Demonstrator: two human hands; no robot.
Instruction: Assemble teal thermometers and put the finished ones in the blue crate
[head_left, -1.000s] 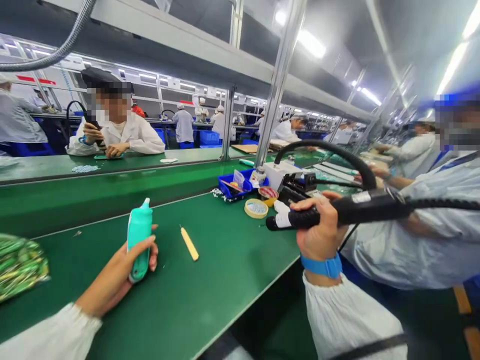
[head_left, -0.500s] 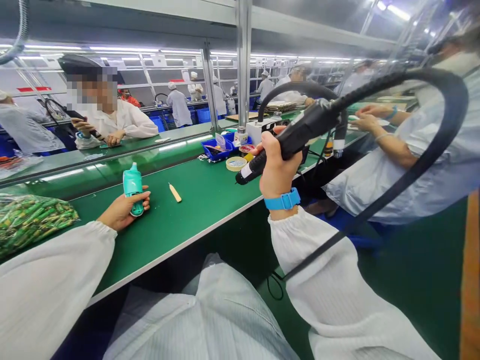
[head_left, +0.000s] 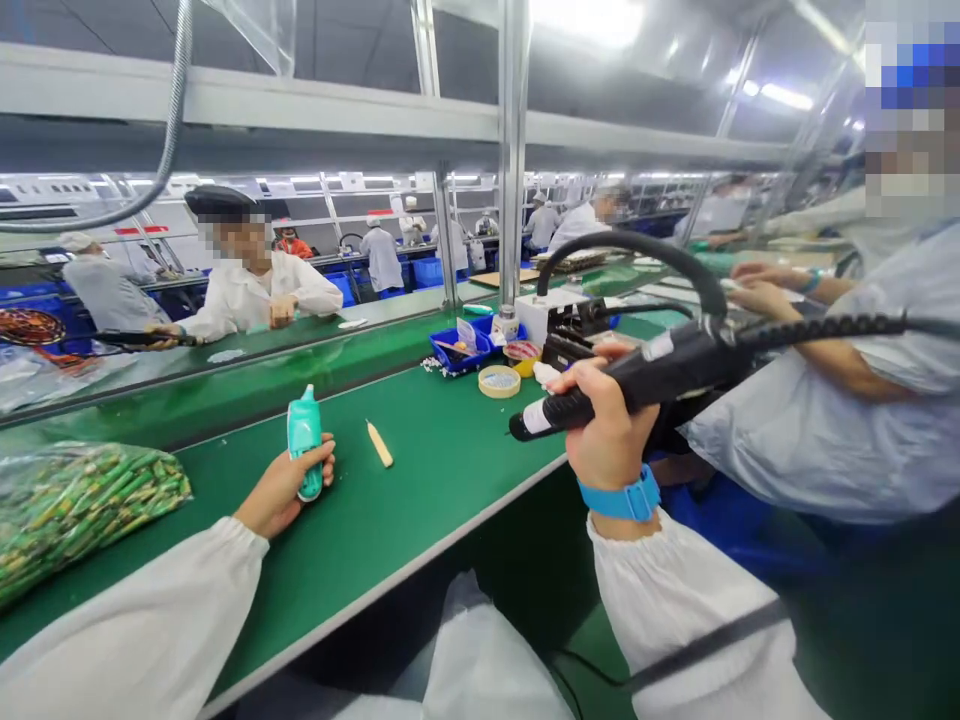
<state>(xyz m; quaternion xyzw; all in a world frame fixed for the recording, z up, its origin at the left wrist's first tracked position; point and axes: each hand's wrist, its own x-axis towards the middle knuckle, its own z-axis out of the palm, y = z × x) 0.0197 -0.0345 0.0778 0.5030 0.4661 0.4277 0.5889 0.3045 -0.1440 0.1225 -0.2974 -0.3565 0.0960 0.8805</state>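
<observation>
My left hand (head_left: 289, 485), just over the green bench, is closed around a small turquoise plastic device (head_left: 304, 435) with a white front and a narrow tip pointing up. My right hand (head_left: 611, 415) grips a black electric screwdriver (head_left: 645, 375) near its front, held above the bench's front edge. Its bit end points left and slightly down, apart from the device. A thick black hose and a coiled cord run from its rear. Between the hands, a thin pointed tool with a pale yellow handle (head_left: 381, 447) lies on the bench.
A clear bag of green circuit boards (head_left: 90, 510) lies at the left. Toward the back sit blue trays (head_left: 459, 355), a tape roll (head_left: 499, 381) and a white box (head_left: 551, 312). One co-worker (head_left: 255, 290) sits across; another, in a white coat (head_left: 840, 420), sits close at right.
The view has shifted, so the bench and both hands appear lower and further right. The screwdriver is now tilted closer to level. Each hand keeps its hold.
</observation>
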